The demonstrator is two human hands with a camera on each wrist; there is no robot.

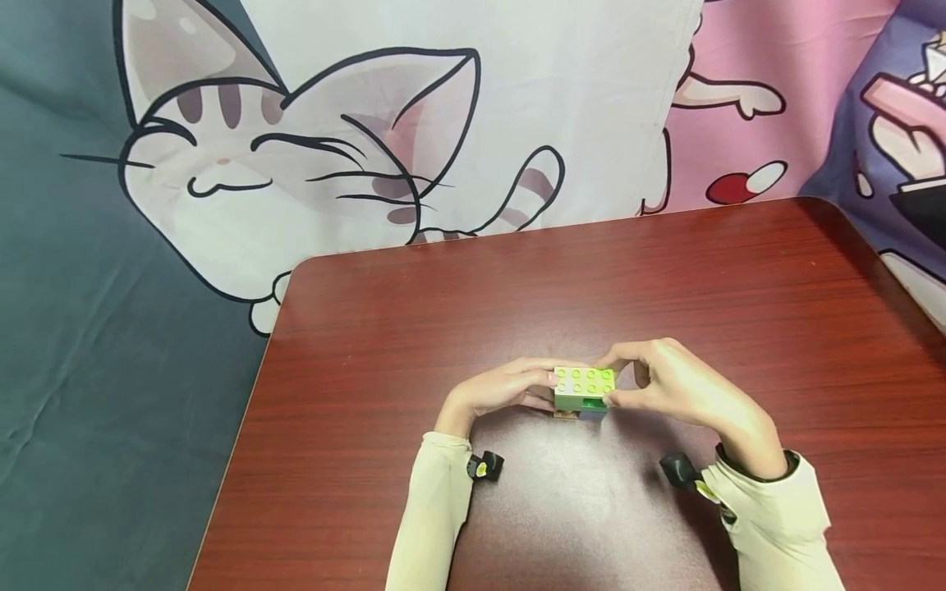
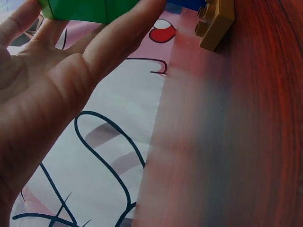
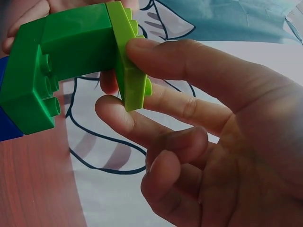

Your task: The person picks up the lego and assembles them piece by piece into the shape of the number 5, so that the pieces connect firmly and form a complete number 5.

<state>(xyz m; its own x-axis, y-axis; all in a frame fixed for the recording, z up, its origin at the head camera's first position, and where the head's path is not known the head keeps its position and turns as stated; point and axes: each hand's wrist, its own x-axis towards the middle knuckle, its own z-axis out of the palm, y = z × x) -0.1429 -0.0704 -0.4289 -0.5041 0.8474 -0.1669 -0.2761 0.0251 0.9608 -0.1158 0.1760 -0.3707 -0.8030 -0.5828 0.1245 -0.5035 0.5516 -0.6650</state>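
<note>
A lime-green toy building brick (image 1: pixel 584 382), flat and studded, tops a small stack. My right hand (image 1: pixel 676 386) pinches its overhanging end between thumb (image 3: pixel 161 56) and fingers. Under it, green bricks (image 3: pixel 78 40) form a step with bare studs and a gap below the lime brick. A blue brick (image 3: pixel 5 113) lies beneath the green ones, and a mustard-yellow brick (image 2: pixel 218 28) shows at the base. My left hand (image 1: pixel 510 386) holds the stack from the left; in the left wrist view its thumb and fingers stand around a green brick (image 2: pixel 80 9).
The stack stands on a reddish-brown wooden table (image 1: pixel 384 328). Behind the table hangs a cloth (image 1: pixel 576 98) with cartoon cats. Black wrist cameras (image 1: pixel 485 466) sit at the cuffs of the pale sleeves (image 1: pixel 429 509).
</note>
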